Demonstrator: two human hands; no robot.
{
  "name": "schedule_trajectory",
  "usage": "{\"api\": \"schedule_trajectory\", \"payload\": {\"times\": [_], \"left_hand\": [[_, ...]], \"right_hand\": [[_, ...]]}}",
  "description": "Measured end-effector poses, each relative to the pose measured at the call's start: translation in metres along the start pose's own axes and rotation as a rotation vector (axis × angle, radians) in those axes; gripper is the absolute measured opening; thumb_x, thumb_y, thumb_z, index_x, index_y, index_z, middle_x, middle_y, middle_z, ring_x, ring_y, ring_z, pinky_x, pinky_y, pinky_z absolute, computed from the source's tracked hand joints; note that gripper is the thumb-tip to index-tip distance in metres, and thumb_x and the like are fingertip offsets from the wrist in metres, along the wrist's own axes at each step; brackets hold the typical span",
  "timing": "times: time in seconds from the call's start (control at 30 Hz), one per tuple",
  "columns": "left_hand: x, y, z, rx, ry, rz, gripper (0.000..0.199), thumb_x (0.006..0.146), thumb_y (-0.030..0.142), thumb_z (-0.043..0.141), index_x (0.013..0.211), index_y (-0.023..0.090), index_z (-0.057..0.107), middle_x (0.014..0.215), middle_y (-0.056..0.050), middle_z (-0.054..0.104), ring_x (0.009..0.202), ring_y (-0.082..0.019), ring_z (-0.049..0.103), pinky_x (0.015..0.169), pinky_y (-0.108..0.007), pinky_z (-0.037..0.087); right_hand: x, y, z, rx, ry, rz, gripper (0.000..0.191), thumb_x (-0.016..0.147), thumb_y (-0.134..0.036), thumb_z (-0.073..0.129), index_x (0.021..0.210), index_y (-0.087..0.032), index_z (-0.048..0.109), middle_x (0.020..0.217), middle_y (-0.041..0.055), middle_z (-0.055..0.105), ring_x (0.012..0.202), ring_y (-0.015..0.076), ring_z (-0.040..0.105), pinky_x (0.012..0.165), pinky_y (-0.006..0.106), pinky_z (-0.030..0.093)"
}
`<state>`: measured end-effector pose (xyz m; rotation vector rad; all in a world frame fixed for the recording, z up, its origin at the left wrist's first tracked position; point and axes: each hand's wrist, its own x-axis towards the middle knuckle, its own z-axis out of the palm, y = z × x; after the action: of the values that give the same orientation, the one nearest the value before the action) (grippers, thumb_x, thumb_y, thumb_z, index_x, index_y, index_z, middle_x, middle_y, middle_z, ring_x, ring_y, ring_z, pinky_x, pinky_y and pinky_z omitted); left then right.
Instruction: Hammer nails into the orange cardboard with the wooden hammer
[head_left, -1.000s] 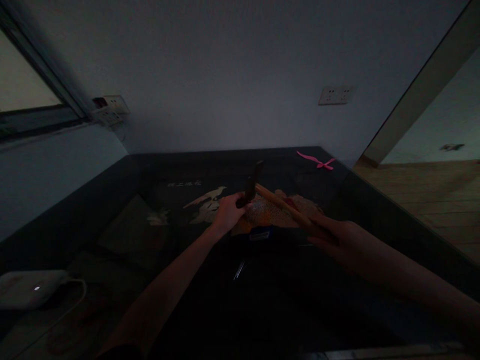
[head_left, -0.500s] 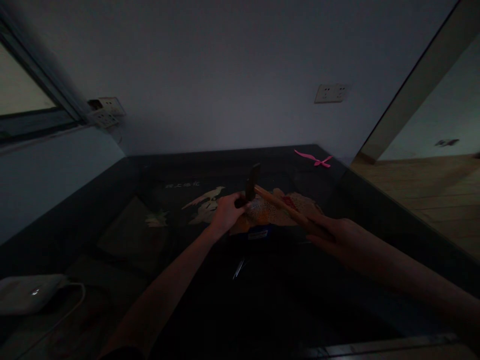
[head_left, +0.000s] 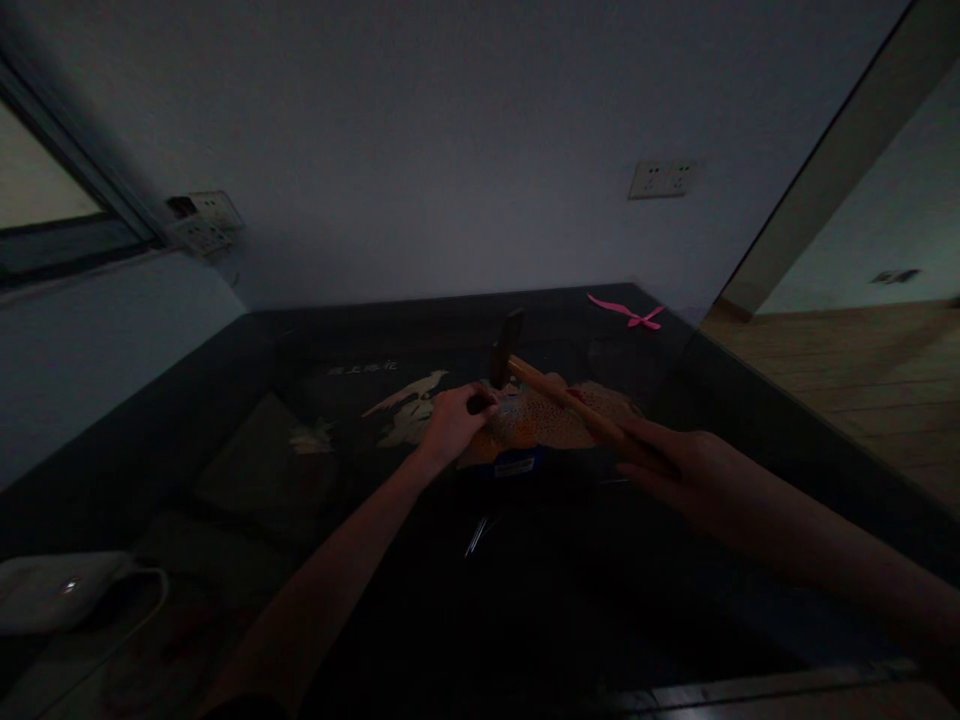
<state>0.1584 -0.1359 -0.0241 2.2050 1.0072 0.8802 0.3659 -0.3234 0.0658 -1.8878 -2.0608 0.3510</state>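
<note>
My right hand [head_left: 679, 465] is wrapped round the wooden handle of a hammer [head_left: 555, 385]. The hammer's dark head is raised a little above the fingertips of my left hand [head_left: 456, 418]. Thumb and forefinger of that left hand are pinched together; whatever is between them is too small and dark to make out. Under and beside it lies a speckled tan and orange piece [head_left: 536, 420], whose kind I cannot tell, with a blue label [head_left: 516, 465] at its near edge. A few thin shiny metal pieces [head_left: 475, 537], perhaps nails, lie closer to me.
The dark glossy tabletop [head_left: 420, 620] carries a pale bird picture [head_left: 412, 400]. A pink ribbon [head_left: 626, 312] lies at the far right corner. At the left front is a white device [head_left: 60, 590] with a cable. Wall sockets [head_left: 660, 180] are behind the table.
The hammer head has risen slightly away from the left fingertips. My left hand stays in nearly the same place.
</note>
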Motion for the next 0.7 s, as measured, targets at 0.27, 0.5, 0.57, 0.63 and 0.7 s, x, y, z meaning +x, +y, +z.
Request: {"api": "schedule_trajectory", "payload": {"times": [0.27, 0.5, 0.57, 0.63, 0.7], "left_hand": [[0.0007, -0.0018, 0.0003, 0.008, -0.015, -0.025, 0.008, 0.077, 0.019, 0.064, 0.084, 0.018, 0.066, 0.084, -0.002, 0.071, 0.079, -0.016, 0.066, 0.074, -0.026, 0.049], [0.002, -0.0011, -0.0006, 0.075, -0.032, -0.035, 0.013, 0.077, 0.022, 0.064, 0.089, 0.018, 0.067, 0.087, -0.004, 0.071, 0.081, -0.019, 0.066, 0.074, -0.029, 0.049], [0.0022, -0.0001, -0.0016, 0.083, -0.037, -0.04, 0.014, 0.077, 0.023, 0.064, 0.089, 0.018, 0.067, 0.087, -0.004, 0.072, 0.081, -0.019, 0.066, 0.074, -0.029, 0.049], [0.0022, 0.0012, -0.0024, 0.057, -0.044, -0.027, 0.011, 0.077, 0.021, 0.063, 0.087, 0.018, 0.068, 0.086, -0.004, 0.072, 0.081, -0.018, 0.066, 0.075, -0.028, 0.049], [0.0021, 0.0022, -0.0028, 0.032, -0.055, -0.017, 0.01, 0.077, 0.019, 0.063, 0.086, 0.018, 0.068, 0.086, -0.003, 0.072, 0.08, -0.017, 0.066, 0.077, -0.027, 0.049]], "right_hand": [[0.0016, -0.0006, 0.0011, -0.05, -0.059, 0.018, 0.028, 0.086, -0.022, 0.048, 0.109, -0.016, 0.062, 0.082, 0.0074, 0.074, 0.063, 0.0183, 0.069, 0.05, 0.023, 0.047], [-0.0016, 0.0011, 0.0045, -0.059, -0.045, 0.006, 0.033, 0.085, -0.019, 0.05, 0.116, -0.015, 0.059, 0.081, 0.0077, 0.074, 0.06, 0.018, 0.068, 0.051, 0.025, 0.047], [-0.0017, 0.0026, 0.0058, -0.061, -0.035, -0.007, 0.032, 0.084, -0.018, 0.05, 0.114, -0.016, 0.06, 0.077, 0.0064, 0.073, 0.055, 0.0167, 0.066, 0.047, 0.023, 0.045], [-0.002, 0.0029, 0.0051, -0.073, -0.017, -0.015, 0.03, 0.084, -0.018, 0.05, 0.112, -0.015, 0.061, 0.075, 0.0063, 0.073, 0.052, 0.0156, 0.065, 0.045, 0.023, 0.043], [-0.0022, 0.0019, 0.0039, -0.09, -0.008, -0.016, 0.031, 0.084, -0.019, 0.049, 0.113, -0.015, 0.06, 0.075, 0.0066, 0.072, 0.051, 0.0154, 0.064, 0.044, 0.023, 0.042]]}}
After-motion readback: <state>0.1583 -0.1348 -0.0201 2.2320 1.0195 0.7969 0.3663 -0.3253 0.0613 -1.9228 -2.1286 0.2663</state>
